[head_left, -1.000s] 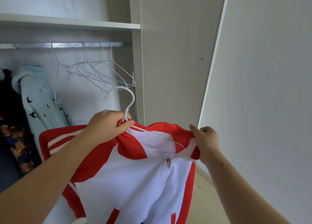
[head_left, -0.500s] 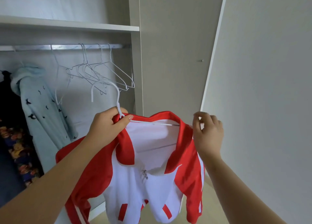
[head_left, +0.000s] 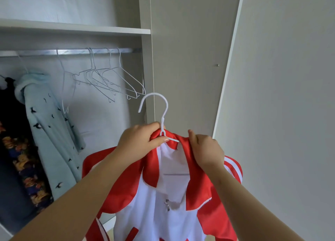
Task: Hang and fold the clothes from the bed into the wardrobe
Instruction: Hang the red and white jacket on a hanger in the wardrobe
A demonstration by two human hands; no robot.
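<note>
No legible text or labels.

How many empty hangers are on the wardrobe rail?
5 on the rail: one edge-on hanger at the left, four bunched hangers right of it; overlapping wires may hide another.

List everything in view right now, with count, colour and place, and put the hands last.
jacket: one, red and white, on the held hanger, in front of the wardrobe
held hanger: one, white, hook up, not yet on the rail
rail: one, silver, under the shelf
empty hangers: several, pale wire, on the rail
light blue garment: one, dark bird prints, hanging at left
dark garment: one, orange print, far left
shelf: one, white, above the rail
door panel: one, grey, right of the opening
left hand: grips hanger neck and collar
right hand: grips jacket collar
</note>
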